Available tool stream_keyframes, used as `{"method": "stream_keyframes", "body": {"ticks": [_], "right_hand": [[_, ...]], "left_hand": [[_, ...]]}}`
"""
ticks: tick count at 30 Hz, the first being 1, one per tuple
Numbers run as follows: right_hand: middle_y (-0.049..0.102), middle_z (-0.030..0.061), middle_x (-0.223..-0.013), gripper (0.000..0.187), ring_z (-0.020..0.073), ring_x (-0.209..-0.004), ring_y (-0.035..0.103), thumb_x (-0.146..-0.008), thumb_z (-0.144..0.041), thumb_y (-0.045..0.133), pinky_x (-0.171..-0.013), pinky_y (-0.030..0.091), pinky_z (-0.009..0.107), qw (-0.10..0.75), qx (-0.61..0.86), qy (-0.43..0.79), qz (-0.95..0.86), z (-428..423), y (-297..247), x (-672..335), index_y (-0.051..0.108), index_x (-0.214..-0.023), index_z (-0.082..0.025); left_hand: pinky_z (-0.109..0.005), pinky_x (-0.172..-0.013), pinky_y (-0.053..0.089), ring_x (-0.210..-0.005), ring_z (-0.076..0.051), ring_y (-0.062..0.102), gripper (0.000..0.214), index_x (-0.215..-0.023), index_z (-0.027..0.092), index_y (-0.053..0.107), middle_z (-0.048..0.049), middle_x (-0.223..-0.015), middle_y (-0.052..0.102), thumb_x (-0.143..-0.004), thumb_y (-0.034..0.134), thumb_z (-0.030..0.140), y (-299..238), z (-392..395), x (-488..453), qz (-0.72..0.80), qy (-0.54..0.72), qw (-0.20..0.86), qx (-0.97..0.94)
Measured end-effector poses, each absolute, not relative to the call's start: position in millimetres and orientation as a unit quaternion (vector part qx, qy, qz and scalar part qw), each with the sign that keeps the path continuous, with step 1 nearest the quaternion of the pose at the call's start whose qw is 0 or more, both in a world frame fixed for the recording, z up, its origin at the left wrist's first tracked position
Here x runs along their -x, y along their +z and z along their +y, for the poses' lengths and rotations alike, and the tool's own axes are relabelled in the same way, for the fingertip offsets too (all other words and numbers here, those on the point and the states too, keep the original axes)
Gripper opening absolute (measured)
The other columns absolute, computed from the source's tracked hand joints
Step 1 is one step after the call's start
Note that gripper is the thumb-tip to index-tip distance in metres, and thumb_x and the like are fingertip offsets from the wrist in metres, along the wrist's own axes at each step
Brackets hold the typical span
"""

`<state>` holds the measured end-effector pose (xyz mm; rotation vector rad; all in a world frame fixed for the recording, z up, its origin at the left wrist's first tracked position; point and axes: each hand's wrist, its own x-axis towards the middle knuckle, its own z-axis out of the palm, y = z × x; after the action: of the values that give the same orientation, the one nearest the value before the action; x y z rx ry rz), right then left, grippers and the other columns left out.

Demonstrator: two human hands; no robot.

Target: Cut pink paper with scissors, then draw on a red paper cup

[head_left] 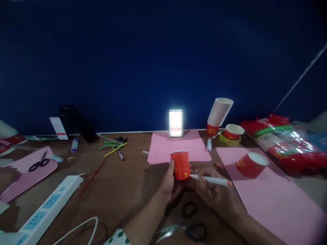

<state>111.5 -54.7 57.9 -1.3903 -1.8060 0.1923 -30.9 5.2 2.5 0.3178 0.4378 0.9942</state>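
Note:
My left hand [169, 185] is wrapped round a red paper cup [181, 165], which it holds up over the desk with the rim at the top. Between the fingers of my right hand [216, 192] is a white marker [213, 180] with an orange end, its tip at the lower right side of the cup. A faint outline shows on the cup's red wall near a small yellow mark. Below both hands, black-handled scissors [189, 223] lie on the desk with their blades apart.
Pink paper sheets [158, 148] lie beneath a bright phone [176, 123]. At the right are a stack of paper cups [219, 112], a cup on its side [251, 165] and a red plastic bag [283, 143]. A power strip [51, 204] and pipe cleaners [113, 148] are to the left.

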Motion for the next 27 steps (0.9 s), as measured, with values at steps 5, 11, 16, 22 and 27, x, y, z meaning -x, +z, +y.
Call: {"method": "stream_keyframes", "body": {"ticks": [5,11,16,22,27], "right_hand": [[0.066,0.0019,-0.066,0.017,0.0149,-0.055,0.063,-0.088,-0.023,0.046,-0.045,0.046,0.022,0.412,0.558,0.068,-0.717,-53.3,57.0,-112.0,0.054,-0.074,-0.02],[0.063,0.0012,-0.063,0.019,0.0137,-0.053,0.062,-0.088,-0.02,0.042,-0.044,0.046,0.021,0.436,0.53,0.057,-0.725,-51.7,56.8,-110.9,0.052,-0.072,-0.021],[0.064,0.0015,-0.063,0.02,0.0136,-0.053,0.062,-0.088,-0.019,0.042,-0.041,0.042,0.02,0.414,0.553,0.062,-0.72,-53.7,61.4,-109.6,0.052,-0.071,-0.021],[0.059,-0.0007,-0.055,0.021,0.0133,-0.046,0.056,-0.087,-0.024,0.045,-0.042,0.041,0.022,0.434,0.552,0.105,-0.705,-53.3,59.0,-109.8,0.053,-0.068,-0.021],[0.049,-0.0055,-0.047,0.018,0.0113,-0.036,0.045,-0.088,-0.033,0.047,-0.034,0.035,0.021,0.529,0.526,0.294,-0.598,-53.6,47.4,-108.4,0.046,-0.073,-0.022]], "left_hand": [[-0.031,-0.083,0.05,-0.083,-0.019,0.064,0.059,-0.099,0.005,0.066,-0.0129,-0.093,0.067,-0.083,0.048,0.059,2.0,5.9,30.3,0.212,0.473,0.842,-0.15],[-0.031,-0.082,0.05,-0.083,-0.019,0.063,0.059,-0.1,0.006,0.066,-0.0132,-0.094,0.067,-0.083,0.047,0.06,0.3,5.7,30.7,0.199,0.467,0.849,-0.148],[-0.031,-0.081,0.05,-0.082,-0.019,0.063,0.059,-0.1,0.006,0.065,-0.0127,-0.092,0.067,-0.083,0.047,0.06,0.1,6.0,30.0,0.201,0.471,0.847,-0.143],[-0.03,-0.081,0.05,-0.081,-0.018,0.064,0.062,-0.1,0.006,0.065,-0.0137,-0.093,0.066,-0.082,0.048,0.062,3.1,6.0,31.1,0.209,0.463,0.849,-0.146],[-0.03,-0.076,0.051,-0.081,-0.019,0.064,0.063,-0.103,0.005,0.064,-0.0139,-0.095,0.067,-0.082,0.046,0.062,5.0,5.4,32.1,0.214,0.458,0.852,-0.14]]}}
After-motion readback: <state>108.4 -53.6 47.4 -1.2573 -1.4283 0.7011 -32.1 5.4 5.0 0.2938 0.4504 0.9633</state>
